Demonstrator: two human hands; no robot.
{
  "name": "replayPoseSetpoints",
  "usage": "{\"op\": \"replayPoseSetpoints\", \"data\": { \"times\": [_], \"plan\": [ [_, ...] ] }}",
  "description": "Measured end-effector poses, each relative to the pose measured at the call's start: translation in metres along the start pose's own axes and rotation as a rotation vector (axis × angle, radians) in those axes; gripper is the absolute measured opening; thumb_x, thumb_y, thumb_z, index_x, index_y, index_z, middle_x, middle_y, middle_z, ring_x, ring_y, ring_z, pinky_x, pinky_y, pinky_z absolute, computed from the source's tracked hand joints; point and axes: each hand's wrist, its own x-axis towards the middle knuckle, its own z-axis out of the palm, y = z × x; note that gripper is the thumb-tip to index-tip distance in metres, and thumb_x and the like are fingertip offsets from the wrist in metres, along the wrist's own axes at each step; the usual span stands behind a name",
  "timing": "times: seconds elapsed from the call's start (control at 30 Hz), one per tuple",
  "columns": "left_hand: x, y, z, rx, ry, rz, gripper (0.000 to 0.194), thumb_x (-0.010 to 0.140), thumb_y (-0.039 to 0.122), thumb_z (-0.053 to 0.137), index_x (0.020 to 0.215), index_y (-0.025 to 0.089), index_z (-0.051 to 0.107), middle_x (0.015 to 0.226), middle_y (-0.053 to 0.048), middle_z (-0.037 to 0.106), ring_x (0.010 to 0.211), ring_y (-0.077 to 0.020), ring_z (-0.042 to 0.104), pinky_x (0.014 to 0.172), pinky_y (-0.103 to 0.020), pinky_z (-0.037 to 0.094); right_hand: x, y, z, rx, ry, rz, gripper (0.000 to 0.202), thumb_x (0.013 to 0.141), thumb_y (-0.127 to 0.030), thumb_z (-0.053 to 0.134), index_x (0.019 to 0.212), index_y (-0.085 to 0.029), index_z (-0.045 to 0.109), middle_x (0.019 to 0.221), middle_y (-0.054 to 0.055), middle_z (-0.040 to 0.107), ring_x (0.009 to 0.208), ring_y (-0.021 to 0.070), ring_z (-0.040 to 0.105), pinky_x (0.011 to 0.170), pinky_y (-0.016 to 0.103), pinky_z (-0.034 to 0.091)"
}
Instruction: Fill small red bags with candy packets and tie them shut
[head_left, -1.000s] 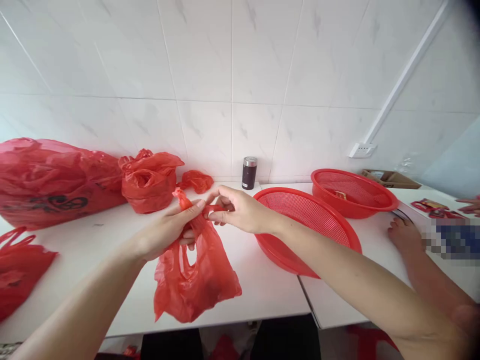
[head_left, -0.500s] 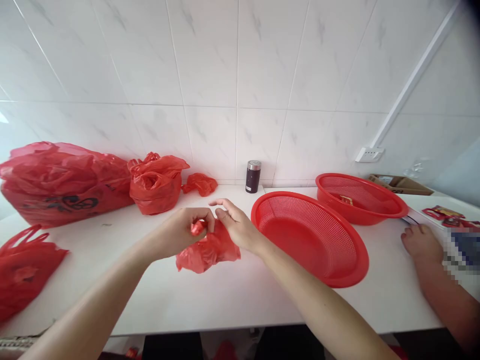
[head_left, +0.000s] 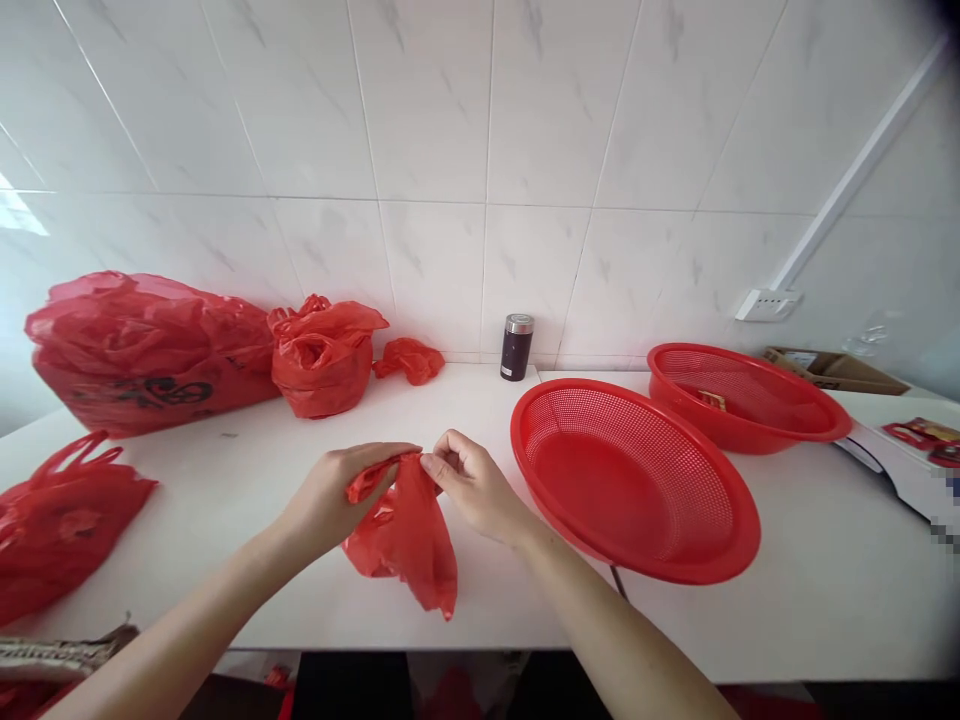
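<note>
A thin red plastic bag (head_left: 421, 540) hangs crumpled above the white table, its lower end drooping toward the front edge. My left hand (head_left: 341, 495) is closed around the bag's gathered upper part, with a fold of it showing between thumb and fingers. At the bag's top edge, my right hand (head_left: 469, 485) pinches the plastic between thumb and fingertips, close to the left fingertips. Just right of my right hand stands a red perforated basket (head_left: 615, 490), with nothing visible in it.
Large red bag (head_left: 150, 350), tied red bag (head_left: 322, 365) and a small crumpled bag (head_left: 411, 360) line the wall. Another red bag (head_left: 67, 530) lies front left. A dark tumbler (head_left: 517, 347) stands mid-back; a second basket (head_left: 750, 395), holding a small item, and a cardboard box (head_left: 836, 370) are right.
My right hand has lowered and closed on the bag's edge; the bag now hangs stretched downward. The view has shifted slightly, and the other person's hand at right has left view.
</note>
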Motion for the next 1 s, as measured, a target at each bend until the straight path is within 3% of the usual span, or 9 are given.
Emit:
{"op": "replayPoseSetpoints", "data": {
  "times": [0.2,0.33,0.43,0.53,0.63,0.73,0.87,1.0],
  "plan": [
    [-0.018,-0.015,-0.003,-0.072,-0.064,-0.175,0.04,0.09,0.046,0.043,0.118,0.027,0.066,0.115,-0.003,0.07,0.104,-0.0242,0.063,0.09,-0.035,0.049,-0.005,-0.002,0.01,0.375,0.107,0.055,0.024,0.08,-0.034,0.066,0.087,-0.023,0.047,0.069,-0.008,0.046,0.064,0.0088,0.047,0.069,0.028,0.049],
    [-0.032,-0.066,-0.018,-0.047,-0.113,-0.356,0.046,0.09,0.055,0.037,0.089,0.023,0.069,0.087,-0.004,0.074,0.084,-0.0237,0.064,0.081,-0.034,0.05,-0.021,0.023,0.002,0.527,0.146,0.16,0.023,0.077,-0.032,0.067,0.086,-0.024,0.047,0.068,-0.009,0.039,0.054,0.0059,0.038,0.057,0.023,0.048],
    [-0.043,-0.099,-0.02,-0.089,-0.19,-0.413,0.044,0.087,0.056,0.04,0.074,0.023,0.065,0.08,-0.003,0.072,0.08,-0.0224,0.063,0.079,-0.03,0.049,-0.026,0.059,-0.003,0.435,0.312,0.219,0.022,0.079,-0.034,0.064,0.083,-0.023,0.046,0.067,-0.008,0.039,0.054,0.0065,0.038,0.058,0.024,0.049],
    [-0.041,-0.1,-0.005,-0.061,-0.085,-0.461,0.045,0.089,0.058,0.034,0.078,0.023,0.06,0.086,-0.004,0.071,0.085,-0.0222,0.064,0.081,-0.03,0.048,-0.021,0.085,0.004,0.198,0.434,0.194,0.021,0.083,-0.04,0.057,0.092,-0.024,0.047,0.07,-0.006,0.045,0.058,0.01,0.046,0.061,0.028,0.049],
    [-0.024,-0.085,0.024,0.002,0.026,-0.49,0.044,0.092,0.057,0.024,0.088,0.025,0.054,0.089,-0.003,0.069,0.078,-0.0201,0.063,0.073,-0.03,0.048,-0.012,0.098,0.023,-0.155,0.338,0.125,0.029,0.081,-0.04,0.06,0.105,-0.025,0.052,0.089,0.0,0.058,0.077,0.0153,0.056,0.072,0.031,0.046],
    [-0.001,-0.08,0.053,0.083,0.045,-0.518,0.042,0.094,0.053,0.017,0.091,0.026,0.049,0.076,-0.001,0.065,0.064,-0.0188,0.059,0.059,-0.028,0.043,-0.006,0.112,0.04,-0.425,0.275,0.149,0.017,0.079,-0.027,0.058,0.096,-0.025,0.055,0.091,-0.001,0.061,0.078,0.016,0.056,0.069,0.029,0.041],
    [0.021,-0.096,0.076,0.224,0.005,-0.51,0.027,0.093,0.04,0.028,0.085,0.026,0.05,0.069,0.0,0.061,0.06,-0.0186,0.054,0.057,-0.029,0.036,-0.009,0.131,0.036,-0.506,0.282,0.191,0.006,0.079,-0.018,0.05,0.079,-0.024,0.048,0.064,-0.004,0.052,0.059,0.0138,0.049,0.056,0.025,0.033],
    [0.03,-0.11,0.085,0.315,-0.068,-0.438,0.022,0.093,0.038,0.041,0.088,0.022,0.055,0.07,0.001,0.058,0.057,-0.0141,0.05,0.06,-0.029,0.039,-0.015,0.134,0.018,-0.473,0.261,0.158,0.008,0.081,-0.022,0.049,0.077,-0.023,0.042,0.066,-0.005,0.05,0.058,0.0124,0.048,0.056,0.023,0.035]
  ]
}}
